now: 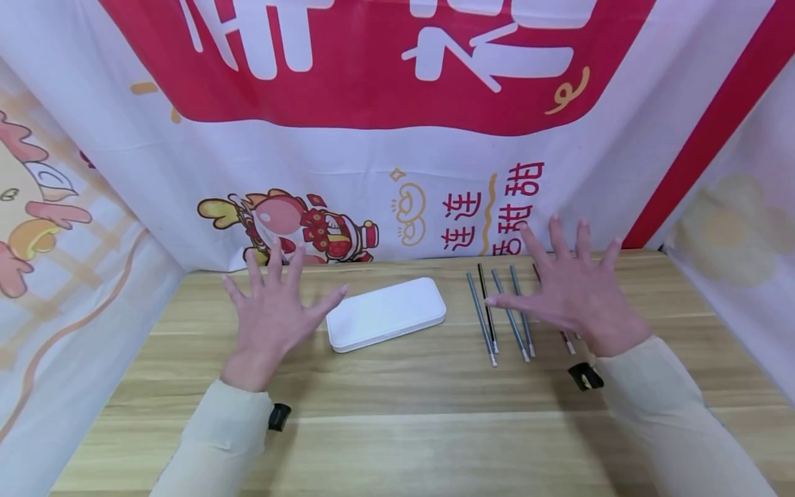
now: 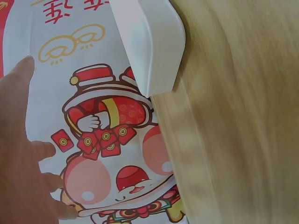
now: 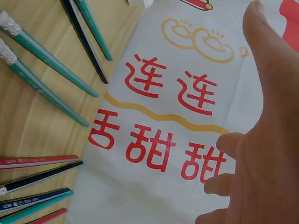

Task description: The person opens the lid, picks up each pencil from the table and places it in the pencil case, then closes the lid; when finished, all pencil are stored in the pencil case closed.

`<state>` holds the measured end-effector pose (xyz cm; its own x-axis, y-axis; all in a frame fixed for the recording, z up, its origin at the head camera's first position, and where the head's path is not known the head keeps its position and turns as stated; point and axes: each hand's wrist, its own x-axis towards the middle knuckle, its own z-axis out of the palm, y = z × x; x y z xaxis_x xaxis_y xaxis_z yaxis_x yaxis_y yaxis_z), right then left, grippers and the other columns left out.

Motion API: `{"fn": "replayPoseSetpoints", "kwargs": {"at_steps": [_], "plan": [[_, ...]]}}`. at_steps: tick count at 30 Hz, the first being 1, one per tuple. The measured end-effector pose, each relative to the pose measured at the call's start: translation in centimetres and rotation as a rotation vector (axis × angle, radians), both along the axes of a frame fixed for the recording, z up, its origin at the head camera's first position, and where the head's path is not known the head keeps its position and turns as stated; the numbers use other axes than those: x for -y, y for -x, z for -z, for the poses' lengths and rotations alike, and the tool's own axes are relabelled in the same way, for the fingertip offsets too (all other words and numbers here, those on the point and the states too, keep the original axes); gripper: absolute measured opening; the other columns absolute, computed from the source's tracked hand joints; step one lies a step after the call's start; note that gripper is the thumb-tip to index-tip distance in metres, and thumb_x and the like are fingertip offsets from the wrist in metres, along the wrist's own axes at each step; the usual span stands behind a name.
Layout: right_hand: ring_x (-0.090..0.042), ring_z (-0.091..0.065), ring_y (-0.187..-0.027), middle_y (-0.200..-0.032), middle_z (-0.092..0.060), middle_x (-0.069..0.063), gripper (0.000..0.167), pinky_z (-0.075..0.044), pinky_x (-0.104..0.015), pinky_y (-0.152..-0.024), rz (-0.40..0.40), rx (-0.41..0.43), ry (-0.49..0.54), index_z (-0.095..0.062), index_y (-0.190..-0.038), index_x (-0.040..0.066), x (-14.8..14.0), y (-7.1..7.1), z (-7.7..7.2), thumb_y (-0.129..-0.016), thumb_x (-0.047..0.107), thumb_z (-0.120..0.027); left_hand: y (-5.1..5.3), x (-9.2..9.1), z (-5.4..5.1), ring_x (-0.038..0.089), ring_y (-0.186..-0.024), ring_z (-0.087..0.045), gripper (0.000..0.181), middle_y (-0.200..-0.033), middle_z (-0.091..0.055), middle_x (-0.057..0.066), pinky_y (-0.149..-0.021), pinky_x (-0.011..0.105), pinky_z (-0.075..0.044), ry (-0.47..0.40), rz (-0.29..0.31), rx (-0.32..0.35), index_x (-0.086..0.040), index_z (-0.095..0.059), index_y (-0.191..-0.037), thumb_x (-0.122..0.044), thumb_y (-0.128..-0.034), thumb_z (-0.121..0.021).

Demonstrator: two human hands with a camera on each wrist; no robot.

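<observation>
The wood-grain tabletop [image 1: 404, 442] is stretching beneath the left hand [image 1: 270, 317] and right hand [image 1: 571, 293], each grip splayed apart, holding nothing. Between them the white pencil case [image 1: 386, 314] is lying, pencils [image 1: 482, 319] resting to its right; approaching those gently would likely avoid rolling.

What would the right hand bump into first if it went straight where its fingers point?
Probably the printed cloth hanging behind the table; the right hand points towards it. I can't tell how far off it is.
</observation>
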<state>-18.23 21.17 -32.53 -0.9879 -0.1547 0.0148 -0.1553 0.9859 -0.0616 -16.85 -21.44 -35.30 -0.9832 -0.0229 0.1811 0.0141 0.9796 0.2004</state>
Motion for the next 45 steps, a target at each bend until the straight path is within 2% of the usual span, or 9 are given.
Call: {"fn": "replayPoseSetpoints", "kwargs": {"at_steps": [3,8,11,16,20,27,34,38,45], "plan": [[-0.068,-0.004,-0.159,-0.178,-0.006,-0.032,0.126,-0.002,-0.097,-0.114,-0.001,-0.024,-0.053,-0.013,-0.175,0.022,0.3,0.1,0.2,-0.081,0.099,-0.047,-0.2,0.1,0.2,0.056,-0.165,-0.002,0.104,-0.182,-0.006,0.019,-0.124,0.088,-0.002,-0.079,0.047,0.031,-0.018,-0.026,-0.172,-0.086,-0.0958,-0.046],[-0.06,-0.019,-0.16,-0.176,-0.017,-0.031,0.113,-0.025,-0.085,-0.122,-0.063,-0.043,-0.132,-0.023,-0.173,0.017,1.1,0.2,1.1,-0.091,0.091,-0.046,-1.2,-0.1,1.7,0.049,-0.164,-0.024,0.082,-0.178,-0.026,0.021,-0.131,0.073,-0.024,-0.366,0.122,0.18,-0.008,-0.045,-0.163,-0.064,-0.1039,-0.06],[-0.054,-0.023,-0.162,-0.177,-0.022,-0.027,0.105,-0.029,-0.078,-0.126,-0.123,-0.031,-0.066,-0.029,-0.171,0.014,1.9,0.2,1.9,-0.095,0.085,-0.048,-1.7,-0.2,3.0,0.047,-0.162,-0.03,0.083,-0.175,-0.034,0.022,-0.131,0.068,-0.029,-0.461,0.114,0.237,-0.008,-0.044,-0.163,-0.057,-0.102,-0.068],[-0.048,-0.038,-0.158,-0.173,-0.036,-0.025,0.096,-0.036,-0.07,-0.127,-0.26,-0.08,0.076,-0.042,-0.164,0.009,3.6,0.5,3.5,-0.097,0.074,-0.063,-2.1,-0.5,4.9,0.046,-0.162,-0.031,0.106,-0.175,-0.033,0.022,-0.131,0.065,-0.032,-0.531,0.113,0.297,-0.007,-0.03,-0.169,-0.059,-0.0923,-0.08],[-0.046,-0.046,-0.154,-0.167,-0.044,-0.025,0.091,-0.041,-0.065,-0.126,-0.363,-0.123,0.142,-0.05,-0.158,0.004,5.5,0.9,4.6,-0.094,0.062,-0.076,-2.1,-0.7,5.9,0.044,-0.164,-0.027,0.118,-0.177,-0.028,0.021,-0.133,0.063,-0.029,-0.593,0.116,0.356,-0.007,-0.02,-0.172,-0.056,-0.0872,-0.087],[-0.038,-0.051,-0.151,-0.164,-0.051,-0.018,0.087,-0.044,-0.056,-0.127,-0.431,-0.076,0.198,-0.054,-0.157,0.009,9.9,0.9,5.6,-0.089,0.054,-0.085,-1.8,-0.9,7.1,0.042,-0.166,-0.023,0.111,-0.178,-0.029,0.018,-0.135,0.061,-0.026,-0.654,0.056,0.368,-0.013,-0.023,-0.172,-0.041,-0.0884,-0.09],[-0.038,-0.04,-0.16,-0.172,-0.041,-0.017,0.088,-0.035,-0.054,-0.133,-0.486,0.037,0.182,-0.049,-0.162,0.014,13.0,0.3,6.3,-0.091,0.052,-0.084,-1.4,-0.9,7.5,0.039,-0.165,-0.027,0.104,-0.174,-0.037,0.018,-0.139,0.06,0.008,-0.648,0.027,0.336,-0.016,-0.032,-0.169,-0.038,-0.0867,-0.092],[-0.036,-0.033,-0.164,-0.175,-0.036,-0.016,0.089,-0.03,-0.054,-0.136,-0.504,0.086,0.159,-0.044,-0.165,0.015,14.0,0.2,6.8,-0.093,0.051,-0.082,-1.4,-0.9,7.6,0.039,-0.165,-0.028,0.104,-0.174,-0.038,0.018,-0.138,0.061,0.011,-0.656,0.028,0.341,-0.017,-0.033,-0.169,-0.039,-0.0859,-0.093],[-0.034,-0.042,-0.159,-0.17,-0.046,-0.015,0.08,-0.036,-0.049,-0.134,-0.517,0.003,0.107,-0.05,-0.161,0.013,15.7,0.1,7.4,-0.095,0.045,-0.083,-1.4,-0.4,8.0,0.036,-0.166,-0.026,0.103,-0.176,-0.033,0.016,-0.136,0.062,0.016,-0.675,0.074,0.352,-0.019,-0.03,-0.17,-0.041,-0.0894,-0.089]]}}
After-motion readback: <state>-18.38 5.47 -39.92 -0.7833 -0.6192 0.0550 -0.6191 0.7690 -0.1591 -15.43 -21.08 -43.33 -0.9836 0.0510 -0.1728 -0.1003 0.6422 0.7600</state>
